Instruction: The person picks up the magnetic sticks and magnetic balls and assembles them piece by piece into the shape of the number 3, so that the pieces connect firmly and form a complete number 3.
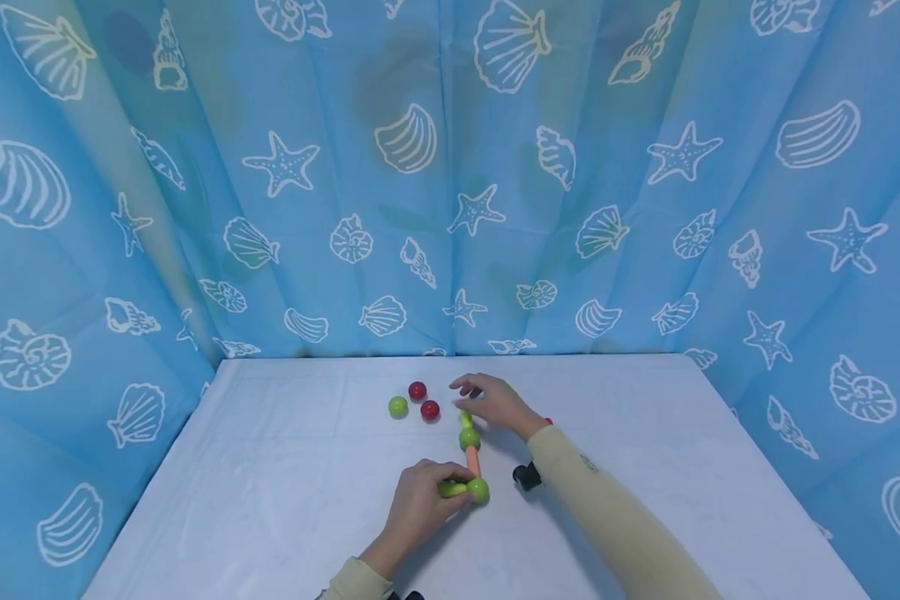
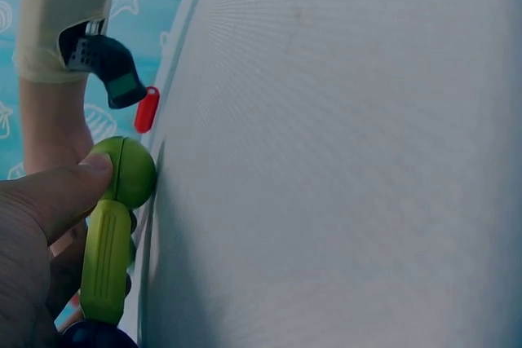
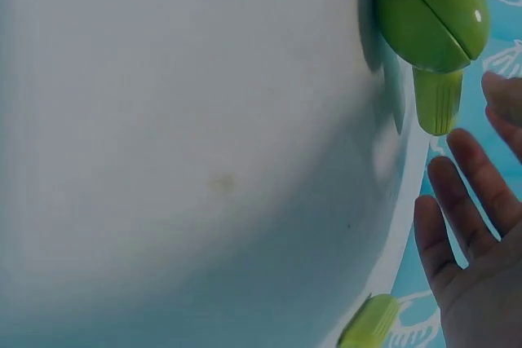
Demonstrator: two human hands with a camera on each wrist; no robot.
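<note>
In the head view, a chain of building-toy balls and rods lies on the table. My left hand (image 1: 422, 500) pinches its near green ball (image 1: 479, 489), thumb pressing on the ball's side. From that ball a yellow-green rod (image 2: 106, 262) runs to a dark ball (image 2: 96, 336), which my hand hides in the head view. A salmon rod (image 1: 472, 461) links the near ball to a second green ball (image 1: 469, 438), with a short yellow-green rod (image 3: 438, 103) sticking out beyond. My right hand (image 1: 501, 403) hovers beside this rod's free end, fingers spread and holding nothing.
Two red balls, one nearer (image 1: 430, 410) and one farther (image 1: 417, 390), lie left of the right hand with a loose green ball (image 1: 397, 407). Another yellow-green rod (image 3: 369, 322) lies past the right hand. A red piece (image 2: 147, 110) shows near the right wrist. A shell-print curtain (image 1: 450, 250) surrounds the table.
</note>
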